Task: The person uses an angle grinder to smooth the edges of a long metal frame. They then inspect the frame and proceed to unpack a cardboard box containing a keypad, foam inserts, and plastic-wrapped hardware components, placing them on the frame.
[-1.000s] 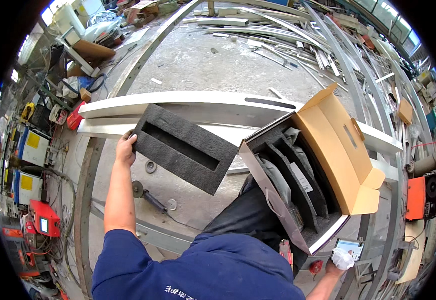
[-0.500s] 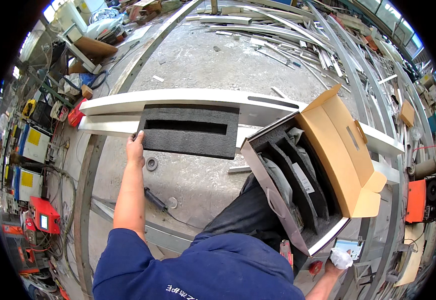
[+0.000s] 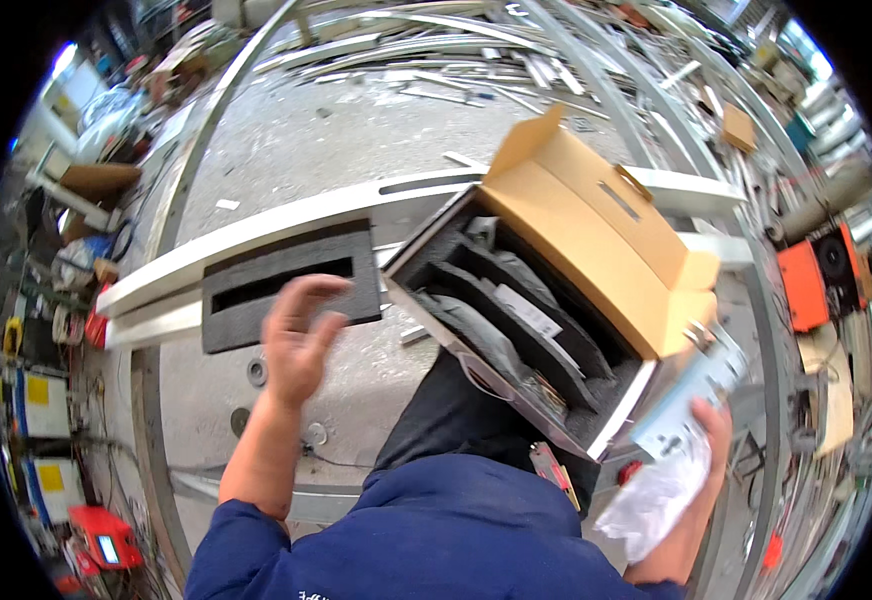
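Foam slab beside cardboard box

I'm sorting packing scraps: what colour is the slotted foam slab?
The foam slab is dark grey, nearly black, seen best in the head view.

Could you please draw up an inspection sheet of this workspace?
Surface: white beams lie over a grey, speckled floor.
Things: foam slab with a slot, on the beams; box open, with dark dividers and grey-wrapped contents.
Clutter: pale strips heaped on the floor beyond.
Left hand: blurred, holding nothing, fingers curled in front of the slab; contact unclear.
Right hand: holds a light-blue pack and a plastic bag.
Cables: dark cable on the floor.
Surroundings: red machine left, orange machine right.
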`<act>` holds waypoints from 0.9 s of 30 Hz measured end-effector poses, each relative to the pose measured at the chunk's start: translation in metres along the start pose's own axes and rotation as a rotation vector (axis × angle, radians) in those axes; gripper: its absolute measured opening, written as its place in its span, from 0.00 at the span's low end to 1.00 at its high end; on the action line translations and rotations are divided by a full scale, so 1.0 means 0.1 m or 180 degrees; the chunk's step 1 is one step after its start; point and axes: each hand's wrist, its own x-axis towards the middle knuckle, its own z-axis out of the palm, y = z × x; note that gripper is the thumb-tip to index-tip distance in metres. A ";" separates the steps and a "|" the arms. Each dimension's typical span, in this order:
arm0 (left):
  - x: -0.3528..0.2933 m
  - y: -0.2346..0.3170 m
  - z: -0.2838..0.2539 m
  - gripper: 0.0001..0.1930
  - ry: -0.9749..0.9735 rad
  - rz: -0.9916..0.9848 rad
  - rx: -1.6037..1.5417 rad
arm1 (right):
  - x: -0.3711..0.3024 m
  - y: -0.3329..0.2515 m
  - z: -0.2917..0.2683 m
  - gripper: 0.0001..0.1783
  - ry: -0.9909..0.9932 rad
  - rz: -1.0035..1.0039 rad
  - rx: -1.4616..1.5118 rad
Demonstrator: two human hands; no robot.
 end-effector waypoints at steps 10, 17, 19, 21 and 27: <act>0.32 0.26 2.15 0.24 -0.1089 -0.2719 -0.2819 | 0.62 0.11 1.41 0.19 -0.1424 0.0004 -0.0709; 0.45 0.18 1.55 0.34 -0.1453 -0.2384 -0.3542 | 0.87 0.14 0.93 0.24 -0.0509 -0.0655 -0.0017; 0.44 0.33 1.64 0.38 -0.1564 -0.2361 -0.3928 | 0.94 0.15 0.85 0.21 -0.0609 -0.1096 -0.0219; 0.36 0.22 1.62 0.40 -0.1954 -0.2677 -0.3894 | 0.89 0.07 0.90 0.16 -0.0773 -0.1265 0.0092; 0.02 0.06 1.66 0.33 -0.2234 -0.3544 -0.4049 | 0.73 -0.12 0.95 0.10 -0.1114 -0.2455 -0.0534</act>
